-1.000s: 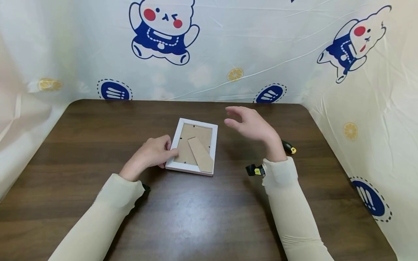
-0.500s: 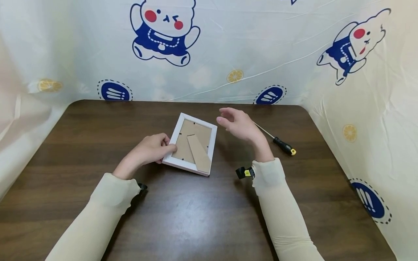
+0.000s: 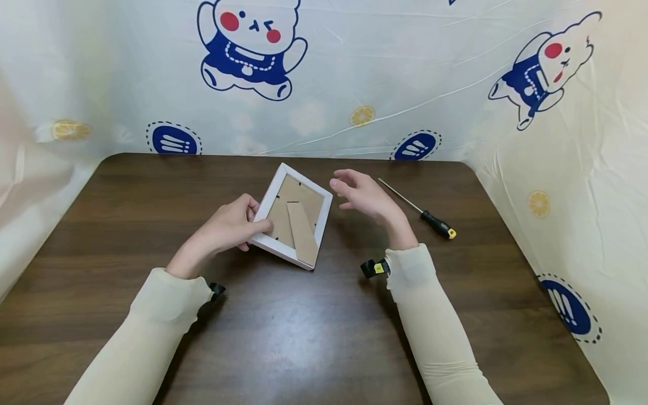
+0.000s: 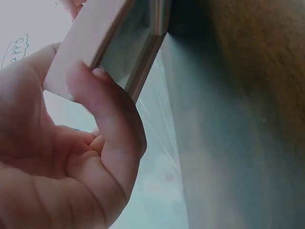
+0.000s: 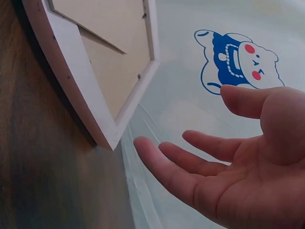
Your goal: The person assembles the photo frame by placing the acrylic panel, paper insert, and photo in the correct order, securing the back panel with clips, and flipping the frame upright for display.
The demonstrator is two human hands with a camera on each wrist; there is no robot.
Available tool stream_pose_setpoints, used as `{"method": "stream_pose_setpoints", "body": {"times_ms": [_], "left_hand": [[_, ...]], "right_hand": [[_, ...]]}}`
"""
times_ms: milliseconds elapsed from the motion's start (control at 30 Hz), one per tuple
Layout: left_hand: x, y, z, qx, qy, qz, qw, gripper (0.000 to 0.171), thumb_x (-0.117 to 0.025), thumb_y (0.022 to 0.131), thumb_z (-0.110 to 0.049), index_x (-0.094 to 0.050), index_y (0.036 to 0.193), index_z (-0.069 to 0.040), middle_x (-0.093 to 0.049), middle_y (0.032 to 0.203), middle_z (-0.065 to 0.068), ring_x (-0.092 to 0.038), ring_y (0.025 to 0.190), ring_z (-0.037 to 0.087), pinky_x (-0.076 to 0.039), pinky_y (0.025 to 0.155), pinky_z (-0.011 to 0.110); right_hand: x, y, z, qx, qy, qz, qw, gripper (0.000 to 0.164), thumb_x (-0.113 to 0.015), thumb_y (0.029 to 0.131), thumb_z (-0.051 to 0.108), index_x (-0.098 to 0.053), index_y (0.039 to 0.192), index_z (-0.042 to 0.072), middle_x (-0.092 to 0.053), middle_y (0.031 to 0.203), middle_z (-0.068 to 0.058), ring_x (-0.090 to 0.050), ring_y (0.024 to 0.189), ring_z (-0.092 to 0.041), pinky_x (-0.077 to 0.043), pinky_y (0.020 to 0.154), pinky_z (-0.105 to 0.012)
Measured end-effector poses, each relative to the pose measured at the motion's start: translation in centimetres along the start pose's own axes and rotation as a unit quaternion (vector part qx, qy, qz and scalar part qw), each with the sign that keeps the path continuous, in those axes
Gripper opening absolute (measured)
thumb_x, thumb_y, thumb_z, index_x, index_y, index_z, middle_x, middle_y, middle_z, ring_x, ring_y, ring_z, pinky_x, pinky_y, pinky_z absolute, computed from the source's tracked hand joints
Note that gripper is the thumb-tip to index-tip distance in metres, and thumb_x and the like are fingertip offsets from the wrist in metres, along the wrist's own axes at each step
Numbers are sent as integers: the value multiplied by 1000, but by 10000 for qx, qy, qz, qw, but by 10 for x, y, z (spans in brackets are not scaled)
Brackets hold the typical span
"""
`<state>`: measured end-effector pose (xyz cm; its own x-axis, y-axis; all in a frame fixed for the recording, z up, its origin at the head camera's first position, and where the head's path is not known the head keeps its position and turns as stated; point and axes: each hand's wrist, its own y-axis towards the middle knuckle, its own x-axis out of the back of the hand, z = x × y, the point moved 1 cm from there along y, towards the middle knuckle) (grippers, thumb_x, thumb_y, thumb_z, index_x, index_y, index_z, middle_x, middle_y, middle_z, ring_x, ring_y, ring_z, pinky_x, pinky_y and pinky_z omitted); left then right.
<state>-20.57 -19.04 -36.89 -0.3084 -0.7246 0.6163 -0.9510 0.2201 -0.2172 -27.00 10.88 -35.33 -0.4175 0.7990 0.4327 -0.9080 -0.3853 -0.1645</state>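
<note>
My left hand point(image 3: 230, 225) grips a white picture frame point(image 3: 273, 190) by its left edge, thumb over the back and fingers underneath. The frame's brown backing board faces up, with a slanted stand leg point(image 3: 302, 233) and small dark tabs along its edges. In the left wrist view a finger point(image 4: 112, 109) curls against the border, and the glassy front side shows beyond it. Just right of the frame, my right hand point(image 3: 365, 196) hangs in the air with loosely bent fingers, holding nothing. The right wrist view shows these fingers point(image 5: 176, 176) apart from the frame's corner.
A screwdriver point(image 3: 437, 224) with a black and yellow handle lies on the dark wooden table point(image 3: 304, 349), right of the right hand. A pale curtain point(image 3: 334, 67) with cartoon prints hangs behind the table and along its sides.
My left hand has raised and turned the picture frame clockwise, tilting it. My right hand has moved left toward the frame, so the screwdriver, mostly hidden before, now shows whole.
</note>
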Motion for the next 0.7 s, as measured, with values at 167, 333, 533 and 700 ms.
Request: {"method": "stream_pose_setpoints", "body": {"times_ms": [167, 333, 533, 700], "left_hand": [[2, -2, -2, -44, -344, 153, 9993, 53, -73, 92, -25, -48, 130, 2, -56, 103, 15, -64, 72, 20, -62, 62, 33], [5, -5, -6, -90, -748, 319, 9966, 51, -68, 96, -17, -45, 137, 3, -56, 109, 17, -67, 81, 23, -63, 67, 34], [8, -7, -9, -189, -828, 150, 9963, 49, -67, 98, -16, -46, 138, 3, -55, 111, 19, -68, 89, 25, -64, 70, 36], [11, -8, -13, -311, -658, -173, 9972, 44, -66, 96, -16, -48, 133, 1, -58, 107, 19, -69, 87, 27, -64, 69, 39]], "right_hand": [[0, 0, 0, 24, -51, 48, 10000, 58, -53, 112, 38, -41, 161, 9, -48, 160, -15, -54, 142, -37, -56, 104, -46], [0, 0, -1, 68, -59, 53, 9999, 58, -53, 112, 38, -41, 160, 9, -49, 160, -14, -54, 142, -37, -56, 104, -46], [1, 0, -1, 58, -21, 80, 9999, 58, -54, 112, 38, -41, 161, 9, -50, 160, -14, -55, 141, -34, -56, 104, -45], [1, 1, -1, 45, 62, 92, 9999, 57, -54, 112, 37, -42, 160, 10, -51, 159, -13, -55, 141, -32, -56, 104, -45]]}}
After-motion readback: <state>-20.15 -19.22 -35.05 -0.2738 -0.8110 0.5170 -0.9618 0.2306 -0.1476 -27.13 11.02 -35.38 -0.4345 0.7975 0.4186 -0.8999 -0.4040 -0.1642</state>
